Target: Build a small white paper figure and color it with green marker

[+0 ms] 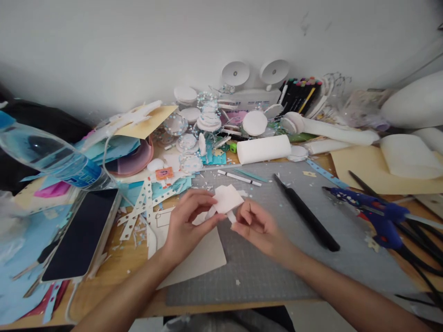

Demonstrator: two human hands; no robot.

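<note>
Paper piece (226, 199) is being pinched between both grips near the surface's front edge: left hand (187, 222) beside it, right hand (259, 227) below.

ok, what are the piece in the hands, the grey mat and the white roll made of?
Piece between left hand and right hand: thin, matte, pale pinkish white, clean cut edges; paper or thin foam sheet, can't tell. Mat: grey, matte, gridded; likely vinyl cutting mat. Roll: white, soft matte, no sheen; probably foam.

text: none legible | water bottle (51, 159) label: white lettering, too blurred to read
</note>
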